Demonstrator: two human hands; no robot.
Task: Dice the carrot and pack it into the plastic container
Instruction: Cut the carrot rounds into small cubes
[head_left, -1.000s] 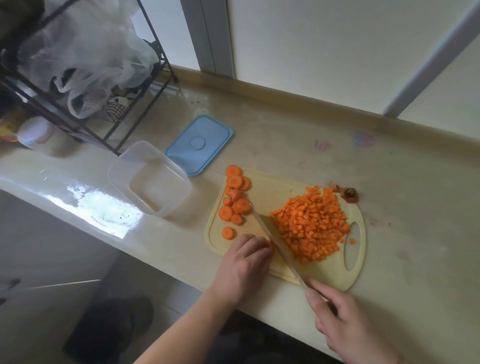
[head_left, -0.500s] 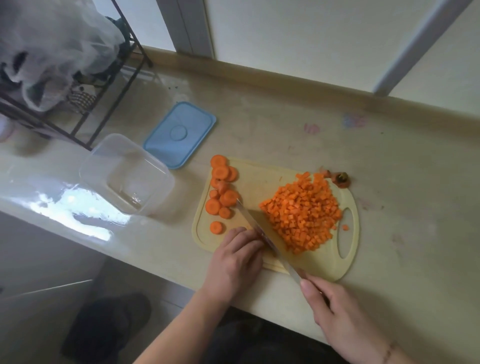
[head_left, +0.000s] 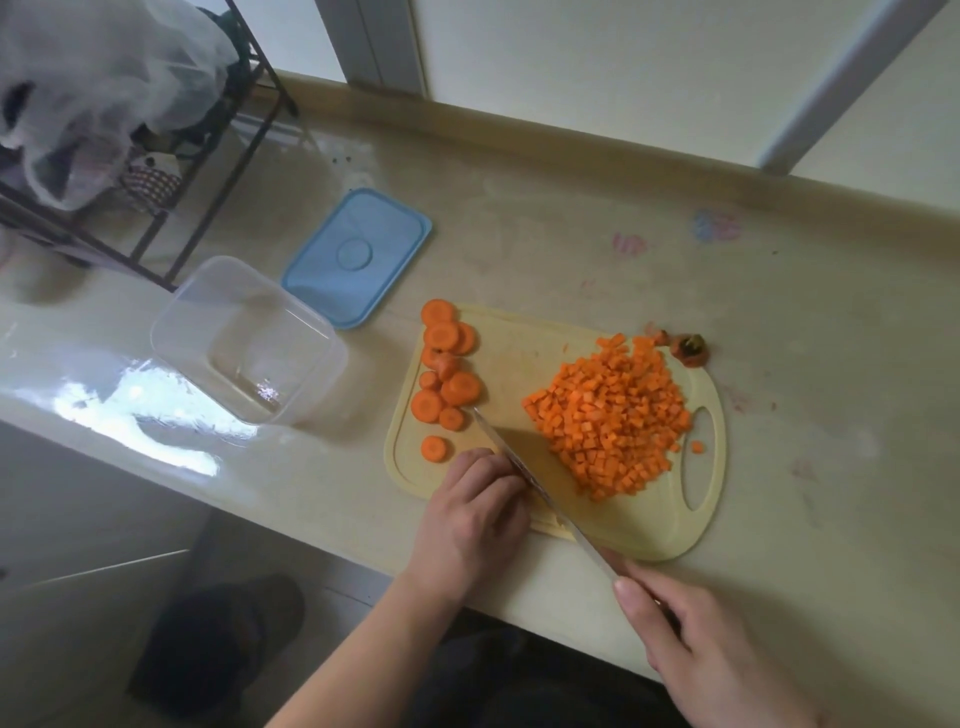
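Not much has shifted over the last second: the knife (head_left: 540, 493) stays laid across the near part of the cutting board (head_left: 706, 525), tip close by the carrot rounds (head_left: 445, 371) at the board's left end, and the left hand (head_left: 475, 512) is parked just where it was, knuckles up against the blade's left side. So this reads as steady chopping with no piece travelling yet, and I'd judge the dicing well along but not finished. The heap of diced carrot (head_left: 610, 421) sits on the right half of the board, with one stray cube by the handle slot and the cut-off carrot top (head_left: 690, 349) at the far edge. The right hand (head_left: 691, 649) is wrapped round the knife's handle, forefinger reaching toward the blade. The left hand's fingers are curled down onto the board; whether they pin a carrot piece underneath, I cannot tell. The clear plastic container (head_left: 248, 338) waits empty on the counter (head_left: 571, 244), left of the board, its blue lid (head_left: 358, 257) lying flat just behind it.
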